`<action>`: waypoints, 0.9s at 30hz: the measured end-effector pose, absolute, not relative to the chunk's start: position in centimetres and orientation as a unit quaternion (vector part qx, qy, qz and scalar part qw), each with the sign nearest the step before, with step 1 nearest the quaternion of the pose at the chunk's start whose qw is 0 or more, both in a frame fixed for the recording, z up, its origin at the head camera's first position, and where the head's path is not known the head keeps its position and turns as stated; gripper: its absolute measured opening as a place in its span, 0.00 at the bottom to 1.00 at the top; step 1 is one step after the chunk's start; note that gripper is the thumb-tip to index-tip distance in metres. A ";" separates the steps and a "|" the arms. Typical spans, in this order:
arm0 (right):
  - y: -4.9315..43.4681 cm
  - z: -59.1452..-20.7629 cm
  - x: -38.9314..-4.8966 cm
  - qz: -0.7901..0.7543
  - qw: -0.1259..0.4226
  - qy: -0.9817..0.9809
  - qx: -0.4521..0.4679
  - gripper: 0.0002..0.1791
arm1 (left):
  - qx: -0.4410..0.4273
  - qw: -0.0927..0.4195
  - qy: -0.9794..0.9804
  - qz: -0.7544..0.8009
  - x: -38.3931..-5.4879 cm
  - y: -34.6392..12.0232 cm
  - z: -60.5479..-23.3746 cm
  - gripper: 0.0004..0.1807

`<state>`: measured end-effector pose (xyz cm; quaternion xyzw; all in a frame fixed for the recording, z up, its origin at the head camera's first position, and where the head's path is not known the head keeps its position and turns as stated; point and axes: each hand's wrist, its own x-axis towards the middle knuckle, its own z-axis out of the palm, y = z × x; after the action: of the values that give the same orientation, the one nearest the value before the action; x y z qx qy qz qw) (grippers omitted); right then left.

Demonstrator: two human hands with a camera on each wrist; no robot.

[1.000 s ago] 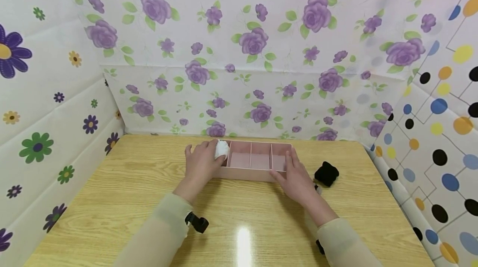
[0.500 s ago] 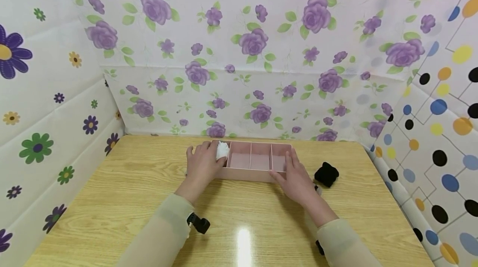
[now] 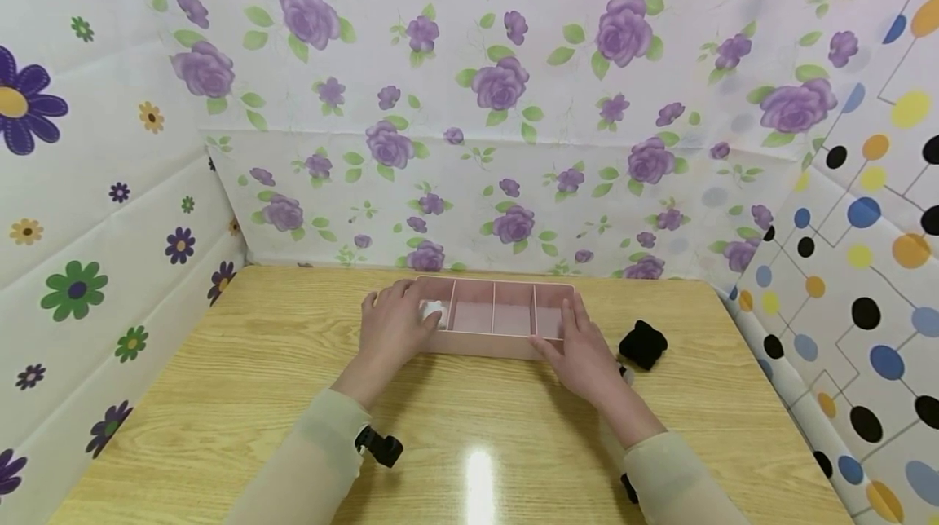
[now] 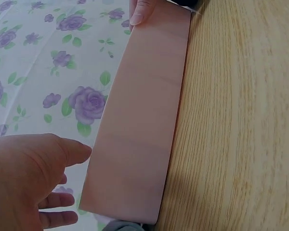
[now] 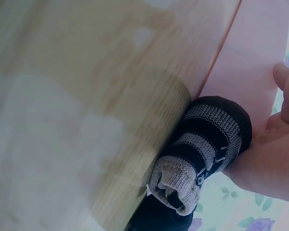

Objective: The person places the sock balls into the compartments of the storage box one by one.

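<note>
A pink box with several compartments (image 3: 473,343) stands near the back of the table. A white rolled sock (image 3: 434,311) lies low in its leftmost compartment. My left hand (image 3: 392,321) is over the box's left end, thumb at the front rim and fingers loosely bent, apart from the sock as far as I can see. My right hand (image 3: 583,350) holds the right front corner, thumb on the front rim and fingers along the end. Just beside that hand, in the right wrist view, lies a striped black-and-grey rolled sock (image 5: 202,144).
A black rolled cloth bundle (image 3: 643,345) lies on the wooden table (image 3: 469,427), right of the box. Part of a grey item (image 4: 123,225) shows near the box's left end in the left wrist view. A flowered sheet (image 3: 499,142) hangs behind the table.
The white sock has sunk deeper into the leftmost compartment. My left hand has let go of it and shifted slightly left. The right hand stays at its corner.
</note>
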<state>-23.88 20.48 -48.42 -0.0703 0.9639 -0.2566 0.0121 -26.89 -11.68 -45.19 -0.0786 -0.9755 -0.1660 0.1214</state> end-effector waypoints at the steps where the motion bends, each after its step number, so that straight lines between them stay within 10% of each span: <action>1: 20.5 -48.4 -23.9 -0.256 0.012 0.964 -0.071 0.57 | -0.078 0.122 -0.975 -0.169 -26.8 -11.9 -45.2 0.37; 27: 20.4 -48.6 -23.8 -0.262 0.010 0.962 -0.071 0.57 | -0.102 0.106 -0.971 -0.189 -24.2 -16.7 -45.8 0.48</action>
<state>-23.80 20.45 -48.59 -0.0708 0.9624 -0.2619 0.0104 -24.22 -16.68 -45.84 -0.1021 -0.9709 -0.1889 0.1059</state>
